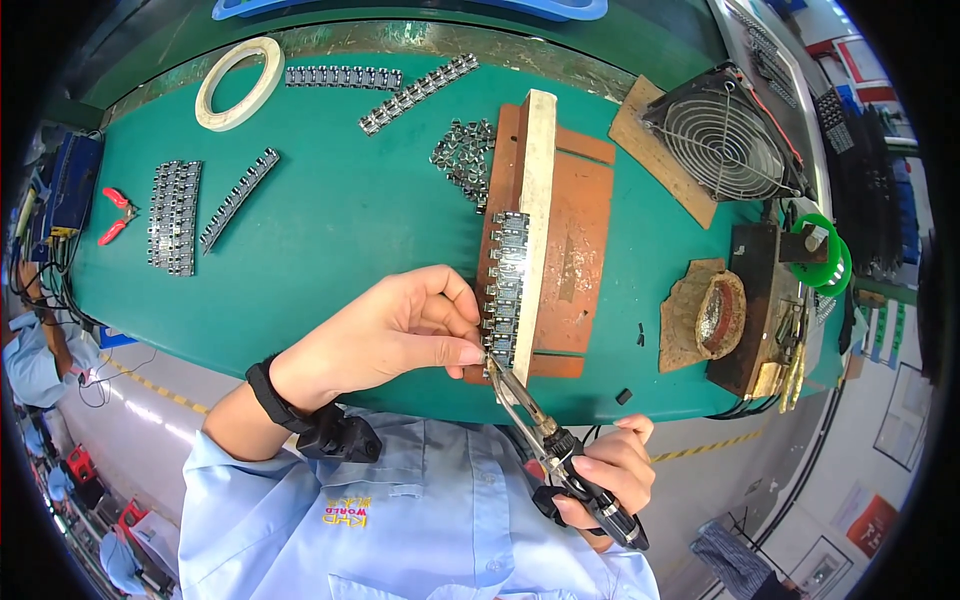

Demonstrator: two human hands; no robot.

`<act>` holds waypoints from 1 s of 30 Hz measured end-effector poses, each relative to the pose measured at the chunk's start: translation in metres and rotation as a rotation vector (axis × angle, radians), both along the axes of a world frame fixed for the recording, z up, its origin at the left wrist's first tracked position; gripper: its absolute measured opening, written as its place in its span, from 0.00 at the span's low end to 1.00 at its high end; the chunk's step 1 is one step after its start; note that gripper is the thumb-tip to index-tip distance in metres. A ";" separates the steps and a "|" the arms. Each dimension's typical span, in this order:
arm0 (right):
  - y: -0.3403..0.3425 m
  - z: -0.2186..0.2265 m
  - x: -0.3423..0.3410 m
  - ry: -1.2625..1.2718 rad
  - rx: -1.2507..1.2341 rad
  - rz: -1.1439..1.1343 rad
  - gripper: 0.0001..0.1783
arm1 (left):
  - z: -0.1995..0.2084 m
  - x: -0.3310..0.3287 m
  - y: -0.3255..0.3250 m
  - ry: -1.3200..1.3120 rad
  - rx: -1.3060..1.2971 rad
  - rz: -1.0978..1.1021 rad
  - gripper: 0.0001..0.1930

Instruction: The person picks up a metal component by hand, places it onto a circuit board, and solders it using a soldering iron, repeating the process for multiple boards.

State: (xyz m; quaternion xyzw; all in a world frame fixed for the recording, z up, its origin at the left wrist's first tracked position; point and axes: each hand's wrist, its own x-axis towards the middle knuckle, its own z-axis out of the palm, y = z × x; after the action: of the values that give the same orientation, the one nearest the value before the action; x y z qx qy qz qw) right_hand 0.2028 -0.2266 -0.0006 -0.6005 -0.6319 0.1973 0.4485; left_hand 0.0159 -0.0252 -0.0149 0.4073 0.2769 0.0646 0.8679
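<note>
My right hand is wrapped round the black handle of a soldering iron, which has a thin metal tube alongside its shaft. The iron's tip points up and left to the near end of a row of small circuit boards. That row stands along a white bar on a brown block. My left hand is closed in a pinch at the row's near left edge, beside the iron tip. What its fingertips hold, if anything, is too small to make out.
A pile of small metal parts lies left of the block. Further left are several board strips, red-handled pliers and a tape roll. On the right stand a fan, a crusted dish and a green spool.
</note>
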 end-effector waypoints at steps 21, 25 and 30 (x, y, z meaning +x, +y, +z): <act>-0.001 -0.004 -0.002 0.040 0.068 -0.044 0.18 | 0.001 -0.001 -0.004 0.005 0.026 0.015 0.08; 0.000 -0.004 -0.003 0.042 0.092 -0.052 0.17 | 0.000 -0.001 -0.004 0.006 0.024 0.018 0.07; -0.001 -0.011 -0.001 0.064 0.164 -0.081 0.20 | 0.001 -0.001 -0.004 0.024 0.031 0.019 0.07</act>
State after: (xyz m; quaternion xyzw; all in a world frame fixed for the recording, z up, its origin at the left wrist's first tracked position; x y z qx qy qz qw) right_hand 0.2013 -0.2272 -0.0112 -0.5802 -0.6064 0.1455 0.5238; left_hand 0.0145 -0.0295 -0.0142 0.4186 0.2899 0.0724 0.8576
